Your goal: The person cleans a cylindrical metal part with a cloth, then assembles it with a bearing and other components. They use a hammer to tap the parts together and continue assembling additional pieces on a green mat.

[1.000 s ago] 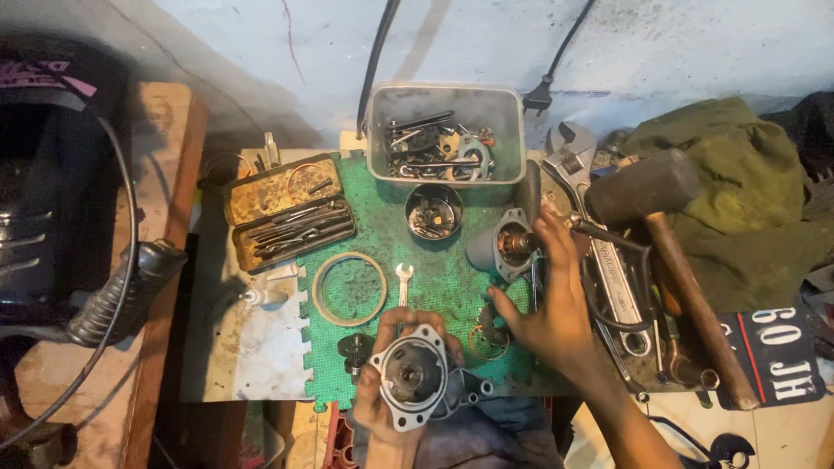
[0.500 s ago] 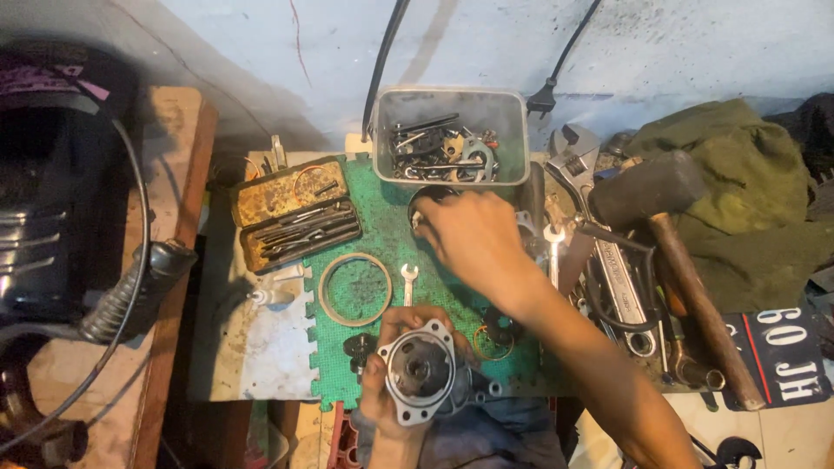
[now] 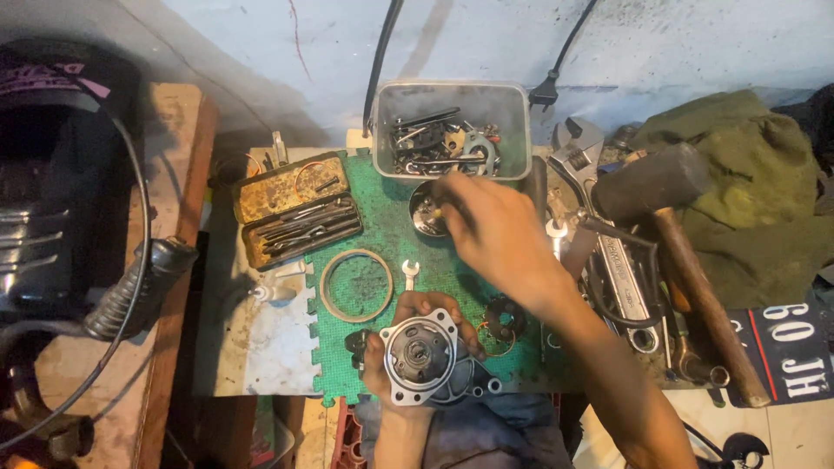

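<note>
The right hand's fingers (image 3: 447, 207) pinch narrow over a round metal part (image 3: 426, 213) on the green mat (image 3: 382, 221), just below the clear tub of bolts (image 3: 452, 130). The left hand (image 3: 408, 347) cups a silver pump housing (image 3: 420, 354) at the surface's near edge. Judged best: grip the part squarely and keep the housing level.

A dark plate with white and red marks (image 3: 786, 347) lies at the right edge, low down, beside the hammer handle (image 3: 704, 304). A black case with purple writing (image 3: 52, 78) sits at the top left.
</note>
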